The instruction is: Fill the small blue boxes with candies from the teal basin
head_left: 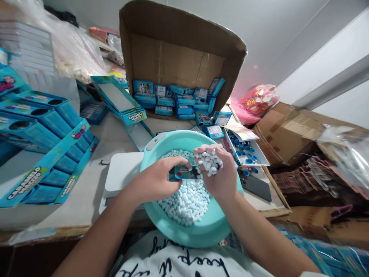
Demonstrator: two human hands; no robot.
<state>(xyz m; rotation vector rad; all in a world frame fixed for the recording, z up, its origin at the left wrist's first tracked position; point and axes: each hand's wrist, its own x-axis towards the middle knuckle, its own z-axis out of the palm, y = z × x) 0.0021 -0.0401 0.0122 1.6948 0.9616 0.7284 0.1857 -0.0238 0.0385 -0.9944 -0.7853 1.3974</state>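
A turquoise basin (219, 227) holds a heap of small white and pale blue candies (187, 204). Over the basin, my left hand (164, 175) grips a small blue candy box (184, 172) printed with "Caramelo Macizo". My right hand (216, 173) is cupped palm up beside that box, full of candies (211, 161). Its fingertips are close to the box's end; whether they touch it I cannot tell.
Behind the basin, a tipped cardboard carton (178, 50) holds several blue boxes. Display trays (43, 169) with blue boxes stand at left. A white tray of blue caps (245, 150) and a dark phone (255, 185) lie at right. A white device (121, 173) sits left of the basin.
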